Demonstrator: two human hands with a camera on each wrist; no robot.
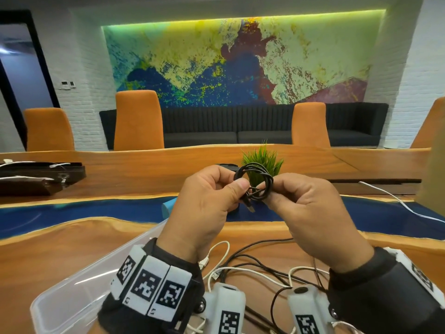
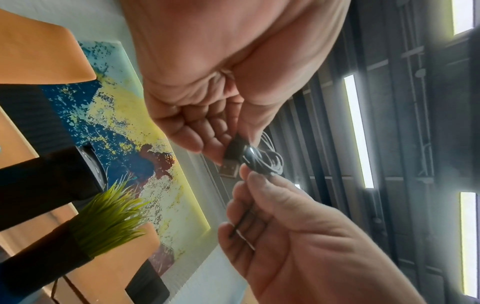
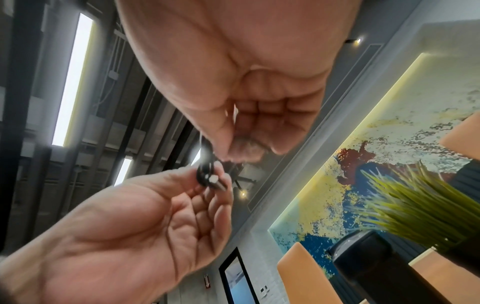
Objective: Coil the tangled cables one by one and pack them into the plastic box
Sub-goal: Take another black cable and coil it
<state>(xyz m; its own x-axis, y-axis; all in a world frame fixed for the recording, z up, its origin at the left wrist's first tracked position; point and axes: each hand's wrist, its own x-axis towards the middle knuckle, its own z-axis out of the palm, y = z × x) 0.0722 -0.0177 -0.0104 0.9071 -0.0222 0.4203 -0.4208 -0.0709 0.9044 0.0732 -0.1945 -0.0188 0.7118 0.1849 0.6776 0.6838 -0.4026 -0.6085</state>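
The wooden table (image 1: 60, 251) carries the clear plastic box (image 1: 72, 292) at its near left, with loose black and white cables (image 1: 252, 266) beside it. Above the table, the left hand (image 1: 204, 206) and right hand (image 1: 310, 213) both pinch the coiled black cable (image 1: 255, 182), its USB plug (image 1: 250, 208) hanging below the coil.

White brick walls (image 1: 91, 75), a lit abstract mural (image 1: 240, 61), a black sofa (image 1: 240, 126), orange chairs (image 1: 138, 121)

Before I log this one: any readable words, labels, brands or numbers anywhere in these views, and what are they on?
No text reads in any view.
Wrist bands: black-and-white square marker codes only; the tiny marks beneath them are too small to read.
Wall panels: too small to read.
Small red sign by the doorway: blurred.
Black cable coil and its USB plug: no print visible.
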